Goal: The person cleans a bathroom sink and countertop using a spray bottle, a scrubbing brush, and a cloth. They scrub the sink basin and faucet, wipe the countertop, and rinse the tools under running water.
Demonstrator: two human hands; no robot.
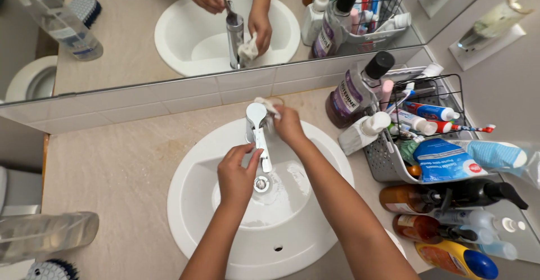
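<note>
A chrome faucet point(257, 123) stands at the back of a white oval sink point(191, 201) set in a beige counter. My left hand point(237, 173) grips the faucet's spout near its tip, above the drain point(261, 184). My right hand point(288, 125) is beside the faucet body on its right, pressing a small white cloth point(266, 105) against the back of it. The basin bottom looks wet. The mirror above repeats both hands and the faucet.
A purple mouthwash bottle point(355, 91) and white pump bottle point(363, 134) stand right of the sink. A grey basket point(388, 162) holds tubes and toothbrushes. Several bottles point(439, 224) lie at the right. A clear spray bottle point(45, 234) and scrub brush point(50, 270) lie at the left.
</note>
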